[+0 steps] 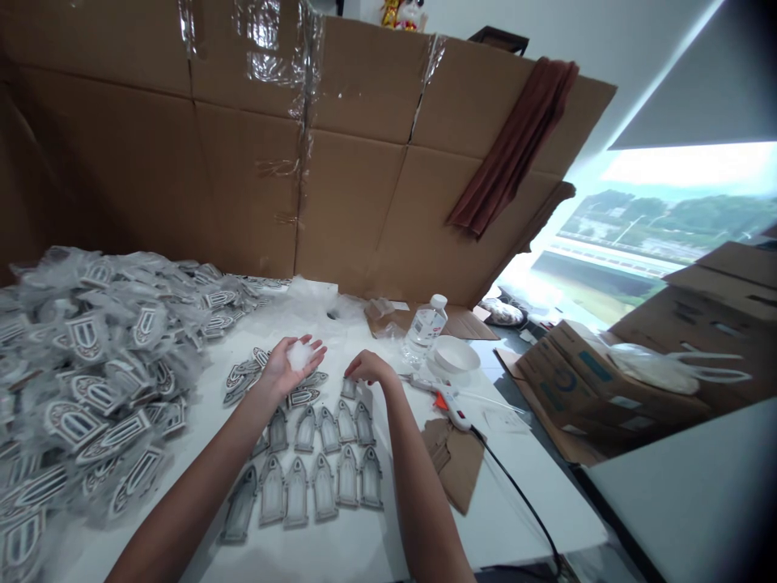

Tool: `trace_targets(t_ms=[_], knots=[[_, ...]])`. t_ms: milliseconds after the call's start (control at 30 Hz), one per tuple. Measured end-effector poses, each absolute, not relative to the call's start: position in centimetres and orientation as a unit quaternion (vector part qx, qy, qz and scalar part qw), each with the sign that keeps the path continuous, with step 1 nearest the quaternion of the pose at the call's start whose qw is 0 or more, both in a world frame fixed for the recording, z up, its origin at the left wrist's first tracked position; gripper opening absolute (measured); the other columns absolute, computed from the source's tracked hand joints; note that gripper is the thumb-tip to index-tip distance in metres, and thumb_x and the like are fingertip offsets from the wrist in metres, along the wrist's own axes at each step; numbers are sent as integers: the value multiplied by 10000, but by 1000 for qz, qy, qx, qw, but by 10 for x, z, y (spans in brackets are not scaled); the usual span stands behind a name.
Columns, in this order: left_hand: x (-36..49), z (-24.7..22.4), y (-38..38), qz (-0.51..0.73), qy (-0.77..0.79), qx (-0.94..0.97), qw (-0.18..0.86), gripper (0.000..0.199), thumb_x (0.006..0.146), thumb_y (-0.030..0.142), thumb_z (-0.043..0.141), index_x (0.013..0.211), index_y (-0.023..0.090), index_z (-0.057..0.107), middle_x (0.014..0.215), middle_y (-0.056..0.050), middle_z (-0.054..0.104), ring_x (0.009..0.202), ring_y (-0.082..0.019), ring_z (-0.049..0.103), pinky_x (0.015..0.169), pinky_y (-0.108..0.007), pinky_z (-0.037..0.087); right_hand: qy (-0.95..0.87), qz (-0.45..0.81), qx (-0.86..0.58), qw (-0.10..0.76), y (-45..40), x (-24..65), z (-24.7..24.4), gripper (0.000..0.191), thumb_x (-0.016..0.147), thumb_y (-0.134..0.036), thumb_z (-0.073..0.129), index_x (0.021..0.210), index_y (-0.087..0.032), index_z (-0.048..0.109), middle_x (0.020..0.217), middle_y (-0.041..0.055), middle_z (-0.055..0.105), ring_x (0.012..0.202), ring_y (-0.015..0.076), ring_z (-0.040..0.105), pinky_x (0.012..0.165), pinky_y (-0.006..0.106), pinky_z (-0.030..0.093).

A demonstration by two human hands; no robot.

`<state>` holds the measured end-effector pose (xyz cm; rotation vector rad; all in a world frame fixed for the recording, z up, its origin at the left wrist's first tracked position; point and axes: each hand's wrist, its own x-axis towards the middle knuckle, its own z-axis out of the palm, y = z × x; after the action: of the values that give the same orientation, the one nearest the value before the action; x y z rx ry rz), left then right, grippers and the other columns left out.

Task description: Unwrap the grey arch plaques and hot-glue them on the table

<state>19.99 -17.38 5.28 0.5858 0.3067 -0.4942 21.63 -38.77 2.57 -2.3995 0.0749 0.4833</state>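
Observation:
My left hand [290, 368] is palm up with its fingers stretched out, and a white translucent clump [299, 355] rests in it. My right hand [370, 368] bends down with its fingertips pinched together over a small arched frame [348, 389] at the back of the rows. Whatever lies between those fingertips is too small to make out. Several grey arched window-shaped frames [324, 486] lie in rows on the white table [425, 526], below and between my forearms. More patterned arched pieces [243, 376] lie loose beside and partly behind my left hand.
On the left is a large heap of plastic-wrapped arched pieces [109, 380]. At right lie a glue gun [452, 405] with a black cord and a piece of cut cardboard [455, 465]. A plastic bottle [426, 324] and white bowl [456, 355] stand behind. A cardboard wall [352, 202] closes the back.

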Motion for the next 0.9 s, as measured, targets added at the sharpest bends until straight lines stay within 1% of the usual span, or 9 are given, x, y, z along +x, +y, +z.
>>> trace_targets(t_ms=[100,200,267,333,467,533,633,800,900], knots=[[200,51,-174,-243,145,288,915,198,801,191,436,958,111,527,1050,-170,610,1045,-303,624,748,-346,574,17,165,-921,353,-388,216,30,249,603,-84,617,812,-104,750,584,41,610,505,99,471,458,193,372],[200,49,-176,-252,141,293,911,199,802,191,431,956,106,525,1051,-175,607,1036,-313,627,759,-366,566,-25,131,-913,385,-384,213,40,234,714,-211,591,882,-129,731,700,32,638,525,75,468,454,167,367],[199,48,-177,-259,140,299,908,202,799,191,431,958,108,524,1045,-175,610,1001,-304,641,761,-389,561,-60,102,-905,408,-377,210,49,259,768,-297,567,907,-134,713,759,30,642,555,68,477,479,160,375],[198,47,-178,-266,137,305,904,206,799,195,432,963,114,525,1027,-171,619,940,-284,660,750,-405,557,-92,73,-900,421,-369,207,58,282,766,-348,589,915,-138,703,812,32,643,609,71,500,537,164,397],[197,46,-181,-274,134,311,900,207,810,198,432,977,126,532,876,-121,640,751,-218,671,676,-371,555,-127,31,-900,416,-349,199,67,238,673,-281,676,874,-158,710,857,20,632,692,80,524,645,179,412],[196,45,-183,-276,133,310,900,208,813,188,427,980,125,534,826,-106,637,719,-204,663,635,-333,547,-129,25,-904,406,-341,196,68,242,617,-254,715,836,-152,710,848,22,627,703,92,533,658,193,412],[196,44,-186,-279,130,306,901,198,816,179,424,968,121,537,821,-103,640,726,-201,658,608,-302,538,-124,25,-908,400,-334,194,66,266,561,-241,749,804,-142,702,848,29,619,710,107,543,656,209,410],[196,41,-187,-283,139,307,898,183,808,161,441,947,112,548,801,-87,638,651,-179,637,606,-322,547,-123,22,-900,417,-334,196,63,178,551,-150,708,716,-134,642,766,3,607,672,92,519,626,198,394],[197,42,-184,-280,149,304,898,173,799,147,441,938,110,539,814,-102,632,686,-197,652,635,-351,561,-124,33,-885,448,-338,199,64,106,607,-147,650,702,-133,605,705,-10,592,608,70,496,569,176,387]])
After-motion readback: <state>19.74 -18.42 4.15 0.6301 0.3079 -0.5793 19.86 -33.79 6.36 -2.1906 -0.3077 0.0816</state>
